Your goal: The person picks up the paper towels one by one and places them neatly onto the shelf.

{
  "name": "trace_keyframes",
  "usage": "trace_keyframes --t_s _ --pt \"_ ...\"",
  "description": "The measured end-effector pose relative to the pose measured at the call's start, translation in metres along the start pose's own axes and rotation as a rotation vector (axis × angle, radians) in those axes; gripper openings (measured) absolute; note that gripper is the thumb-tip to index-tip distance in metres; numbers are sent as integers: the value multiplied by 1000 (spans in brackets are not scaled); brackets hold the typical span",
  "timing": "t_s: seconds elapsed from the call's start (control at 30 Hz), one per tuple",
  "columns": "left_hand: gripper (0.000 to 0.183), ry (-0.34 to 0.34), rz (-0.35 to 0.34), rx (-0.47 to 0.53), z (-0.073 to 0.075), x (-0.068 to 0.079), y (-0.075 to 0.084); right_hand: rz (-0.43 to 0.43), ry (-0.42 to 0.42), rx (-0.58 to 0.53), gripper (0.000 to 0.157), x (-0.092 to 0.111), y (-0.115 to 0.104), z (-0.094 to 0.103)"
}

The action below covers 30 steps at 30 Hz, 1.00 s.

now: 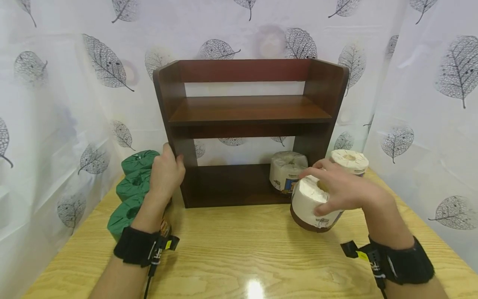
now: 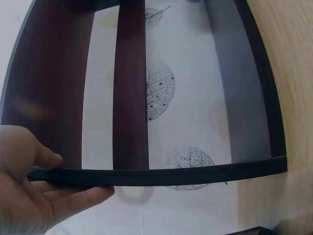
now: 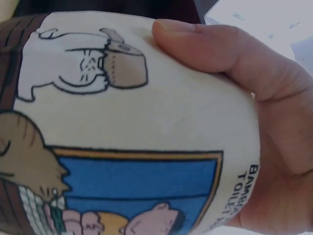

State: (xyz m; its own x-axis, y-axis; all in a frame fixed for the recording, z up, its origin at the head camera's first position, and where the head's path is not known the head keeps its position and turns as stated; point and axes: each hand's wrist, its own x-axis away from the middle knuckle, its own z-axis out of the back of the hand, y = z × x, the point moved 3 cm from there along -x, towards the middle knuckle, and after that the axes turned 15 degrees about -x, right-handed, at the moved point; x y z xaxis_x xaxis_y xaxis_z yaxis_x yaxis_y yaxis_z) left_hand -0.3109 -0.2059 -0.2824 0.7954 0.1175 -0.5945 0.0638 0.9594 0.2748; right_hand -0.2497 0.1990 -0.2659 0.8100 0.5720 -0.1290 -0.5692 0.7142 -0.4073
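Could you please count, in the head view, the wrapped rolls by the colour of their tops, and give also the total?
Green-topped rolls: 3 (rear roll, middle roll, front roll)
White-topped rolls: 3 (held roll, shelved roll, rightmost roll)
Total: 6

The left forearm (image 1: 121, 272) reaches forward and the left hand (image 1: 166, 172) grips, its thumb (image 2: 48, 157) opposed to its fingers (image 2: 83, 201). The right forearm (image 1: 414, 288) angles inward, the right hand (image 1: 340, 187) pointing leftward in a rounded grasp, thumb and fingers apart.
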Motion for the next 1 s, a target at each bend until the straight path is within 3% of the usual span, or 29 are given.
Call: trace_keyframes --t_s 0.23,0.37,0.67,0.83,1.0 --pt "26 -3 4 2 -1 0 -1 111 -97 -55 76 -16 -9 -24" --pt "26 -2 1 5 -1 0 -1 130 -147 -78 76 -24 -13 -38" --pt "26 1 -9 4 0 -1 1 12 -303 -103 82 -29 -10 -57" --pt "27 -2 -3 0 0 -1 0 -15 -259 -83 82 -29 -10 -55" --pt "27 -5 0 1 0 -1 0 -90 -189 -28 92 -26 -14 -52"
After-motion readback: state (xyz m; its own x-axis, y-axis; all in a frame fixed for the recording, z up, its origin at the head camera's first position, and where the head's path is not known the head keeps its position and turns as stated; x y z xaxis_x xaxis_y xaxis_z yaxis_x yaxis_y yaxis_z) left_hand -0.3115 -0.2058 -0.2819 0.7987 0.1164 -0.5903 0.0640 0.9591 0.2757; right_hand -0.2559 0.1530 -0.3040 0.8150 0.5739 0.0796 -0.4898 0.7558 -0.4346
